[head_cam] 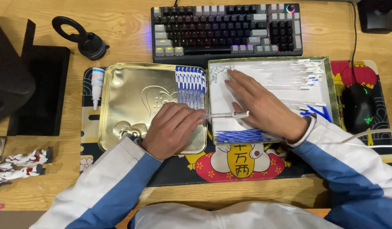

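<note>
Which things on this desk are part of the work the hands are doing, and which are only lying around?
In use:
- left hand on the gold tin lid
- right hand in the tin tray
- clear pen barrel held between both hands
- assembled blue-and-white pens
- loose pen parts

Lying about:
- keyboard
- mouse
- small white bottle
- black ring stand

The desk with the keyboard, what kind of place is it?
Probably a home computer desk used for small handwork. A backlit keyboard and a mouse sit on the wooden desk, and both hands hold a clear pen over trays of pen parts.
</note>
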